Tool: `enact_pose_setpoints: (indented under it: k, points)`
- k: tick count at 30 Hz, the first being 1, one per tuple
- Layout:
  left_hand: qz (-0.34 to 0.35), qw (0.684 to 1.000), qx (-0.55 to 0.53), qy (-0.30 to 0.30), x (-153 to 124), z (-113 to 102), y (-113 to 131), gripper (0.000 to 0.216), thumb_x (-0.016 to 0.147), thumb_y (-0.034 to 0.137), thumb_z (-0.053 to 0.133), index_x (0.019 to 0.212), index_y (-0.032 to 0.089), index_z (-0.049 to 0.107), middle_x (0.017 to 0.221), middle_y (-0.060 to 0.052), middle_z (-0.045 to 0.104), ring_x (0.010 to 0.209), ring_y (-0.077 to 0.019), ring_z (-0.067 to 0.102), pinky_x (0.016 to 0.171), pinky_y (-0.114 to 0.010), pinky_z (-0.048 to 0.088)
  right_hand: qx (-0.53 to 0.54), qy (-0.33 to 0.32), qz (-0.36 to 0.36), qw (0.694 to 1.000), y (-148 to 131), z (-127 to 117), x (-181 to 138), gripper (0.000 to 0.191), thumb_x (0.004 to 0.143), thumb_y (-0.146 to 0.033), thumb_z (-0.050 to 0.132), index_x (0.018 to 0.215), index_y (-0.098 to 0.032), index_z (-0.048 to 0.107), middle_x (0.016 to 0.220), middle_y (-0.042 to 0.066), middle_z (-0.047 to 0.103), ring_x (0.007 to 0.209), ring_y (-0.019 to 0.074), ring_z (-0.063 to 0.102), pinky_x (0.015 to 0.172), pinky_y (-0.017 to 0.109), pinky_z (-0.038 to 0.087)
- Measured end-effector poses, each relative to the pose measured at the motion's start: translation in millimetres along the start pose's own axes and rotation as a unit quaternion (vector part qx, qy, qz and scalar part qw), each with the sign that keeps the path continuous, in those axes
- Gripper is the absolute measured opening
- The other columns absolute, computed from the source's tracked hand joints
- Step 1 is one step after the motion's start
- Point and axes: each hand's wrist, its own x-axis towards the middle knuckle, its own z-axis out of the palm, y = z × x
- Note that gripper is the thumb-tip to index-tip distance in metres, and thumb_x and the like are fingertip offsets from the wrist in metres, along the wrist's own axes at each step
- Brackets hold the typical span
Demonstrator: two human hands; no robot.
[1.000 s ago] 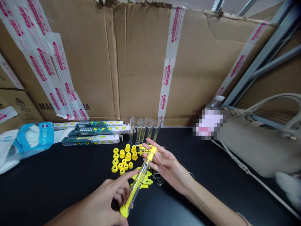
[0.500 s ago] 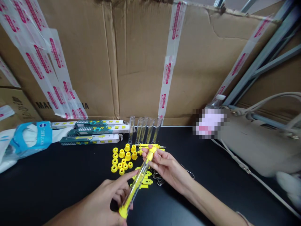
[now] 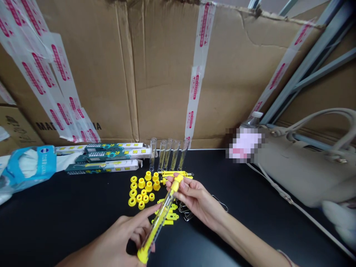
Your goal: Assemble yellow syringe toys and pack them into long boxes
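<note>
A spring scale point(image 3: 160, 218), a clear tube with a yellow insert and a yellow fitting at each end, slants across both hands above the dark table. My right hand point(image 3: 201, 202) is closed on the yellow cap point(image 3: 177, 181) at its upper end. My left hand point(image 3: 124, 235) grips the tube near the lower yellow end point(image 3: 142, 256), its index finger stretched along the side. Beyond the tube lie flat yellow pieces point(image 3: 172, 216), partly hidden by it. Wire hooks point(image 3: 185, 212) lie beside my right hand, which covers some of them.
Yellow rings and collars point(image 3: 141, 183) are grouped left of the tube. Several clear tubes point(image 3: 175, 155) stand behind them, beside printed boxes point(image 3: 111, 155). A blue-and-white packet point(image 3: 33, 163) lies left. At right are a bottle point(image 3: 254, 118) and a beige bag point(image 3: 300, 167). A large carton point(image 3: 161, 74) closes off the back.
The view has shifted slightly, so most things sit a little further left. Both hands keep their hold on the spring scale, and its lower end is slightly lower in view.
</note>
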Motion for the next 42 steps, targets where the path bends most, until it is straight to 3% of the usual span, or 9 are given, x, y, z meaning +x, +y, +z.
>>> enact_pose_setpoints:
  k: [8,18,34,42]
  points:
    - [-0.013,1.0,-0.008,0.001,0.7,0.7,1.1,0.11,0.053,0.01,0.09,0.146,0.041,0.04,0.089,0.006,0.063,0.069,-0.0116,0.056,0.065,-0.022,0.051,0.026,-0.002,0.012,1.0,-1.6,1.8,-2.9,0.049,0.081,-0.013,0.075,0.128,-0.018,0.062,0.121,0.01,0.072,0.113,0.021,0.068,0.106,0.034,0.045]
    - [-0.029,0.999,0.011,0.01,-1.4,-0.6,-2.6,0.112,0.053,0.006,0.088,0.147,0.04,0.038,0.093,0.005,0.062,0.072,-0.0123,0.058,0.065,-0.022,0.051,0.011,0.011,-0.008,1.0,-5.5,12.8,-8.3,0.037,0.092,-0.026,0.065,0.127,-0.016,0.061,0.123,0.013,0.071,0.113,0.0238,0.067,0.109,0.042,0.041]
    - [0.003,1.0,-0.003,-0.005,1.6,0.7,8.2,0.102,0.057,0.003,0.077,0.146,0.038,0.04,0.087,0.007,0.062,0.061,-0.0082,0.054,0.056,-0.017,0.046,0.016,-0.045,0.017,0.999,-3.0,1.4,-1.6,0.036,0.086,-0.015,0.071,0.122,-0.01,0.067,0.132,0.015,0.066,0.118,0.0218,0.064,0.111,0.035,0.041]
    - [0.012,1.0,-0.017,0.004,1.4,0.1,6.7,0.1,0.057,0.004,0.078,0.144,0.039,0.042,0.087,0.006,0.063,0.073,-0.0134,0.063,0.062,-0.02,0.049,0.036,-0.049,0.021,0.998,-5.7,3.4,-0.7,0.041,0.079,-0.012,0.077,0.119,-0.014,0.069,0.127,0.013,0.069,0.116,0.0221,0.066,0.111,0.036,0.041]
